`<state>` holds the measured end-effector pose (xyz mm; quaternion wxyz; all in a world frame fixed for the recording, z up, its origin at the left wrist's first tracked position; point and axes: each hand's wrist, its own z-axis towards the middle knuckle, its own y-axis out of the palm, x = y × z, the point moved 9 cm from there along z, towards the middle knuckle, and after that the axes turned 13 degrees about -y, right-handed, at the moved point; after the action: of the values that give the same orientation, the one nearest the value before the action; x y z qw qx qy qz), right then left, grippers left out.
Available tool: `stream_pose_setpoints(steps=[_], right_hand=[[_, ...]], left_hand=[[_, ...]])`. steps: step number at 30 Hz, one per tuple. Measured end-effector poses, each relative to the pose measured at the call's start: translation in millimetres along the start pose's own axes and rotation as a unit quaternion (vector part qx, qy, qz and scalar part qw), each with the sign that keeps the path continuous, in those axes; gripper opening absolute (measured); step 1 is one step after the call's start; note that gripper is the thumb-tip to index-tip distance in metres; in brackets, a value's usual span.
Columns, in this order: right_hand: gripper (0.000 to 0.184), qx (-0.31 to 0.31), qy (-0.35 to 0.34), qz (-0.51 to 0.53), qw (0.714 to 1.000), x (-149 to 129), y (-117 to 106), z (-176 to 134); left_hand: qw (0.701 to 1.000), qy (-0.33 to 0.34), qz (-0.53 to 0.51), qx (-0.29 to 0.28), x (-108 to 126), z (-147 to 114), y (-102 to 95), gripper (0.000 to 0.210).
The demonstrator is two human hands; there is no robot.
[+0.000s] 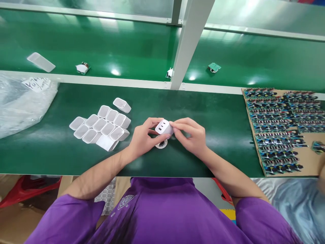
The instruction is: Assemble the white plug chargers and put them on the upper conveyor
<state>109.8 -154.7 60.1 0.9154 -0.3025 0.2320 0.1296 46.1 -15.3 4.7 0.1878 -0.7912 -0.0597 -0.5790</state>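
Note:
Between both hands, above the green bench, is a white charger (164,127) with several port slots in its end face. My left hand (144,136) has its fingers and thumb closed around the charger's left side and lower edge. The fingertips of my right hand (190,133) pinch its right side near the top corner. Directly beneath lies a round roll-like object (161,143) with a pale rim and a dark middle, partly covered by the left thumb. To the left stand several open white charger shells (101,124), grouped together, mouths facing me.
At right, a cardboard sheet (308,149) carries rows of circuit boards (275,127). A plastic bag (22,105) lies far left. On the conveyor behind (142,51) are a shell (41,62) and scattered boards (214,67). A white post (189,40) rises ahead.

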Motion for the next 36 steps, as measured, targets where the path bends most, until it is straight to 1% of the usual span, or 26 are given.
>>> stream_pose_setpoints(steps=[3, 5, 7, 10, 13, 17, 23, 26, 30, 36], right_hand=[[0.017, 0.003, 0.112, 0.086, 0.99, 17.8, 3.4, -2.0], [0.014, 0.002, 0.164, 0.13, 0.978, 24.7, 8.8, -5.3], [0.016, 0.001, 0.207, 0.18, 0.962, 29.5, 16.3, -10.0], [0.024, -0.003, 0.25, 0.255, 0.934, 33.4, 28.6, -16.6], [0.027, -0.004, 0.277, 0.315, 0.908, 35.0, 37.0, -20.8], [0.027, -0.005, 0.305, 0.345, 0.888, 36.3, 40.8, -23.6], [0.028, -0.001, 0.315, 0.365, 0.876, 34.8, 41.5, -22.7], [0.029, 0.003, 0.337, 0.37, 0.866, 36.1, 41.8, -25.3], [0.029, -0.002, 0.369, 0.367, 0.854, 38.8, 42.5, -31.3], [0.022, -0.012, 0.354, 0.362, 0.862, 35.4, 41.2, -31.4]], left_hand=[[0.996, -0.049, -0.063, -0.05, -11.7, 3.4, 9.7, 0.048], [0.993, -0.062, -0.068, -0.068, -16.1, 4.5, 14.0, 0.044], [0.996, -0.049, -0.041, -0.069, -14.9, 4.7, 14.9, 0.039], [0.998, 0.004, 0.011, -0.06, -5.0, 2.8, 13.6, 0.034], [0.996, 0.046, 0.049, -0.056, 3.5, -0.1, 13.1, 0.033], [0.994, 0.062, 0.072, -0.055, 6.9, -1.7, 12.6, 0.03], [0.991, 0.071, 0.1, -0.058, 8.7, -2.0, 13.2, 0.031], [0.988, 0.078, 0.112, -0.067, 8.8, -2.0, 15.1, 0.032], [0.984, 0.111, 0.123, -0.072, 11.0, -3.1, 17.2, 0.03], [0.978, 0.136, 0.143, -0.066, 11.3, -4.0, 18.8, 0.028]])
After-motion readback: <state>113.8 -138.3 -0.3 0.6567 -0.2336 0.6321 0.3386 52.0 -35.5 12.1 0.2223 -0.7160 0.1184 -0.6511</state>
